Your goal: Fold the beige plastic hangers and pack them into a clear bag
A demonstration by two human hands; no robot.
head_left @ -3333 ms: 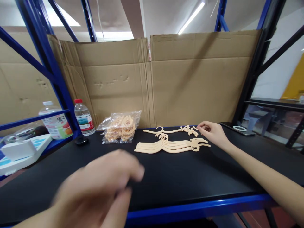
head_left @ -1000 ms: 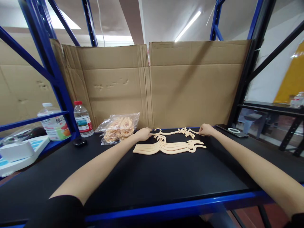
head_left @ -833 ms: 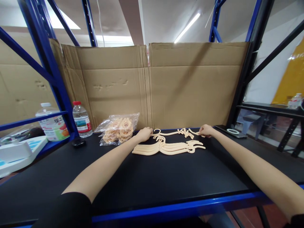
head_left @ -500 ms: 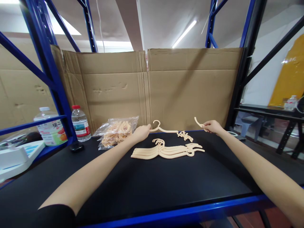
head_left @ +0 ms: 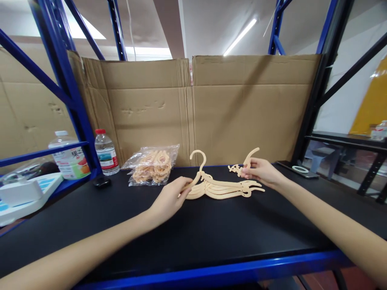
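My left hand point(head_left: 169, 198) is closed around the left arm of a beige clothes hanger point(head_left: 223, 182), whose hook points up. This hanger is raised in front of a stack of similar hangers point(head_left: 225, 196) lying on the black tabletop, and it hides part of them. At the stack's right end, curved pieces stick out. My right hand point(head_left: 261, 172) pinches a short curved beige piece point(head_left: 251, 154), its free end pointing up. Just left of those fingers lies a small pile of beige pieces point(head_left: 234, 168), partly covered by the hand.
A clear plastic bag point(head_left: 154, 165) of beige parts lies at the back left. Beyond it stand a red-capped bottle point(head_left: 107, 155) and a larger juice bottle point(head_left: 68, 157), near a black object point(head_left: 102, 182). A phone with a white ring point(head_left: 300, 169) lies right. Cardboard point(head_left: 248, 108) walls the back.
My left hand has brought the hanger nearer, over the stack. My right hand has moved left and closer to the hanger with the curved piece. The view has shifted slightly.
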